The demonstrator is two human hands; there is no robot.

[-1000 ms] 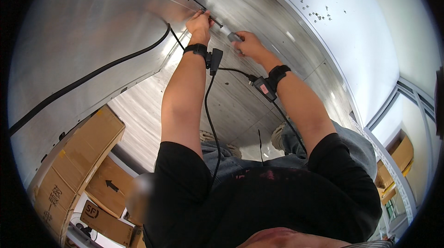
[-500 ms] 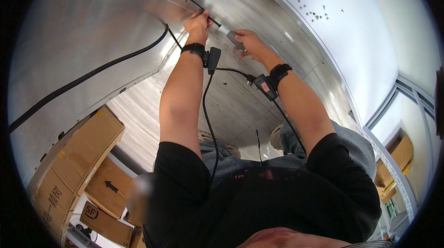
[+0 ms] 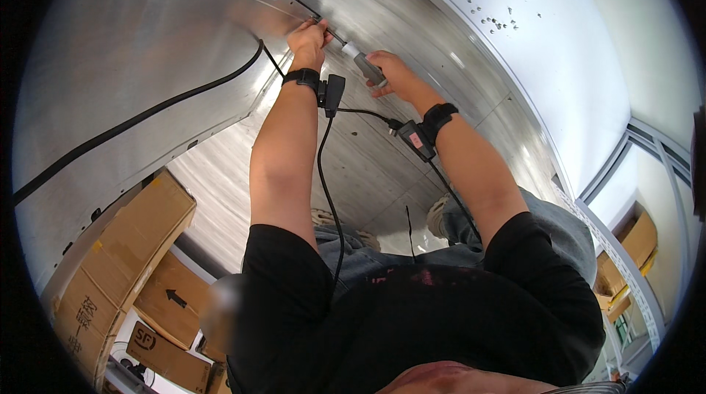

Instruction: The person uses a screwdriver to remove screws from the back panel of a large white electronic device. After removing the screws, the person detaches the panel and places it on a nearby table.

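Note:
My right hand [image 3: 393, 74] is closed around the grey handle of a screwdriver [image 3: 365, 63], which has a white collar. The thin dark shaft runs up and left to the edge of a large metal panel [image 3: 169, 41]. At that edge my left hand [image 3: 307, 41] has its fingers pinched together beside the shaft's tip. Whatever they hold there is hidden or too small to make out. Both wrists wear black straps with small black boxes and cables.
Several small screws [image 3: 498, 24] lie scattered on a white surface at upper right. A thick black cable [image 3: 140, 120] crosses the metal panel. Cardboard boxes [image 3: 125, 247] stand at lower left, and another box [image 3: 632, 247] sits on the right. Grey wood-look floor [image 3: 368, 181] lies beneath.
The fingers of my right hand have shifted around the screwdriver, and more of its handle shows. My left hand stays at the panel edge. The whole view has slid slightly.

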